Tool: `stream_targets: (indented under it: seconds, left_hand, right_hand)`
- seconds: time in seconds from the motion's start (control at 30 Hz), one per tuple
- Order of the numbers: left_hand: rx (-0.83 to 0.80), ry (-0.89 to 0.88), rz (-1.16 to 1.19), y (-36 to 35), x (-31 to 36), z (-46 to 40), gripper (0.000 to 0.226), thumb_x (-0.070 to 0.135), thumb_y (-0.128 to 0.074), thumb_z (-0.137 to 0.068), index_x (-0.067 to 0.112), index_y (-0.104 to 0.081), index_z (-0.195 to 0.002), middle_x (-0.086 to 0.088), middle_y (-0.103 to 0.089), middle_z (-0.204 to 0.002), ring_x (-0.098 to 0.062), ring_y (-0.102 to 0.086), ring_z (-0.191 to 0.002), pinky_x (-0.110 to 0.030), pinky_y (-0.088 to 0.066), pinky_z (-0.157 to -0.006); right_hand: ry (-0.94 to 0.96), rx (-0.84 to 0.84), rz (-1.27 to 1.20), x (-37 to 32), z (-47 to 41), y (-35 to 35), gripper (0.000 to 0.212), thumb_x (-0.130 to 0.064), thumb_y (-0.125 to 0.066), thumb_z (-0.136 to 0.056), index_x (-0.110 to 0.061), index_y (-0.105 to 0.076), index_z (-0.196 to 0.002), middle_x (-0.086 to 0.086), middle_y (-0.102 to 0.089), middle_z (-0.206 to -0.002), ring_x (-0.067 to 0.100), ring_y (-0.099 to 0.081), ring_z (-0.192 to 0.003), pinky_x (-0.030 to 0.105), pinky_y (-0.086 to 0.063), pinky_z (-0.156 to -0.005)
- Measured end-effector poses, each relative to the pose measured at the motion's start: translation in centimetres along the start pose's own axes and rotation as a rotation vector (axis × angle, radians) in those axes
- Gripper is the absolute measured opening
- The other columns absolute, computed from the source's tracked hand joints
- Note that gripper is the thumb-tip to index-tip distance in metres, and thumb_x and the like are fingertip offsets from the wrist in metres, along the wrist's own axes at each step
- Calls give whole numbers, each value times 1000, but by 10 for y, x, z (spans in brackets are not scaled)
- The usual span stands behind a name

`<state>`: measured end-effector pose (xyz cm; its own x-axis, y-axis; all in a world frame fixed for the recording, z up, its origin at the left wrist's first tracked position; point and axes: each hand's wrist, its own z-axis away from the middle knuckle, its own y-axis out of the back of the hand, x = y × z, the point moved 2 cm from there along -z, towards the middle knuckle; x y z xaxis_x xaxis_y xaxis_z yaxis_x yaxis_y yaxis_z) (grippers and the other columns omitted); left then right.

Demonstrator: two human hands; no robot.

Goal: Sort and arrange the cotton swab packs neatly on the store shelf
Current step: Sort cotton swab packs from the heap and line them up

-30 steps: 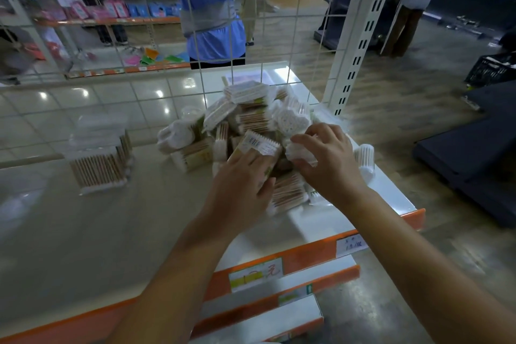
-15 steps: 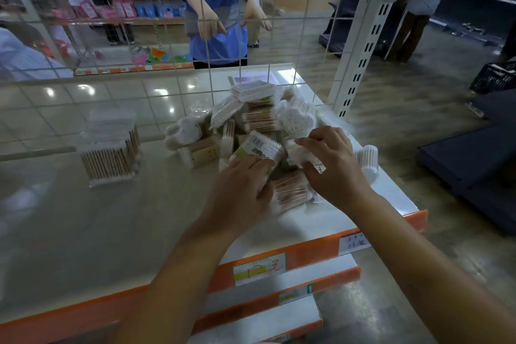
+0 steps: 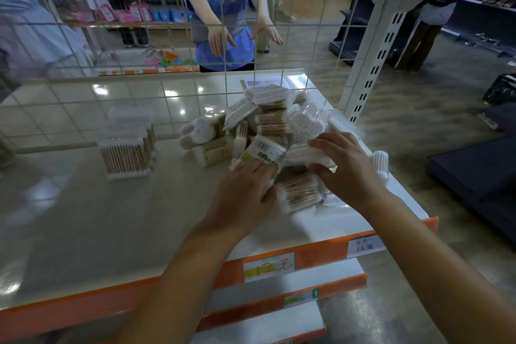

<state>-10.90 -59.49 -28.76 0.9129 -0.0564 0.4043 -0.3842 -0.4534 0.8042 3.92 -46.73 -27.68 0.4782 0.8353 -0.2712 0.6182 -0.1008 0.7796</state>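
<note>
Both hands were in the jumbled heap of cotton swab packs (image 3: 268, 131) at the right end of the top shelf (image 3: 83, 218). Left hand (image 3: 245, 193) gripped a green-labelled barcode pack (image 3: 264, 149), fingers curled on its lower edge, pack tilted up off the heap. Right hand (image 3: 346, 167) pinched a white pack (image 3: 307, 155) between thumb and fingers, touching the barcode pack's right side. A wooden-stick pack (image 3: 298, 193) lay flat between the two wrists, at the front of the heap.

Well apart to the left, two packs stood upright as a neat stack (image 3: 127, 153), one behind the other; likely the sorted group. A small round pack (image 3: 379, 160) sat at the shelf's right edge, just beside the right hand. Wire grid back panel (image 3: 139, 36) behind the shelf; a person in a blue top (image 3: 220, 8) stood beyond it.

Handling judgement: packs looked very light, thin glossy film over bundled sticks, so fairly stiff lengthwise but slippery in the wrap. Best held across the short sides around the stick bundle, not by loose film ends. Not fragile, though squeezing the cotton tips could crush them. The heap was loose; pulling one out could make neighbours slide, and those near the right edge might drop.
</note>
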Motion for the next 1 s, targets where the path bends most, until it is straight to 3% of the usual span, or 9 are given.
stream_targets:
  seconds: [0.17, 0.37, 0.53, 0.63, 0.77, 0.87, 1.0]
  left_hand:
    - [-6, 14, -25, 2, -3, 2, 31, 22, -55, -77, 7, -66, -102, -11, -66, -99, -33, -61, -89, -40, -51, -66]
    - [13, 24, 4, 4, -7, 2, 32, 18, -62, -83, 7, -63, -113, -10, -64, -110, -31, -57, -103, -32, -42, -81]
    - [-22, 38, 28, 2, -6, 3, 28, 22, -56, -84, 11, -64, -109, -6, -62, -109, -27, -55, -100, -36, -47, -80]
    - [-72, 54, 15, -1, -5, 5, 30, 24, -54, -90, 13, -60, -117, -5, -59, -116, -24, -50, -109, -34, -44, -87]
    - [-87, 72, 28, -1, -7, 5, 33, 24, -55, -91, 14, -57, -123, -2, -55, -124, -20, -45, -116, -27, -36, -89]
    - [-99, 83, 53, 0, -8, 6, 33, 24, -55, -91, 14, -56, -123, 0, -53, -126, -17, -43, -117, -20, -30, -85]
    - [-101, 118, 97, 1, -10, 8, 33, 23, -55, -91, 15, -56, -123, 1, -53, -125, -16, -43, -117, -17, -29, -84]
  right_hand:
    - [-24, 44, -41, -5, -1, -2, 38, 15, -71, -58, -1, -68, -92, 12, -67, -97, 35, -56, -96, 27, -38, -86]
    - [-85, 29, -166, -15, 1, 6, 35, 14, -72, -61, -4, -68, -92, 9, -66, -99, 31, -57, -97, 30, -40, -84]
    - [-173, -10, -329, -21, -1, 10, 33, 13, -65, -67, -11, -68, -90, 5, -65, -100, 24, -59, -99, 33, -47, -89]
    - [-177, -26, -329, -23, -1, 10, 33, 11, -66, -68, -13, -68, -91, 3, -65, -99, 23, -59, -99, 32, -47, -88]
    - [-148, -15, -310, -27, -3, 13, 31, 7, -72, -70, -11, -70, -94, 2, -67, -98, 19, -61, -96, 21, -44, -84]
    - [-129, 24, -334, -32, -5, 18, 30, 5, -73, -71, -10, -71, -97, -3, -65, -96, 5, -56, -92, 2, -37, -81]
    - [-199, 54, -442, -39, -5, 20, 30, 3, -73, -73, -15, -71, -97, -8, -64, -98, -1, -53, -95, -1, -36, -83]
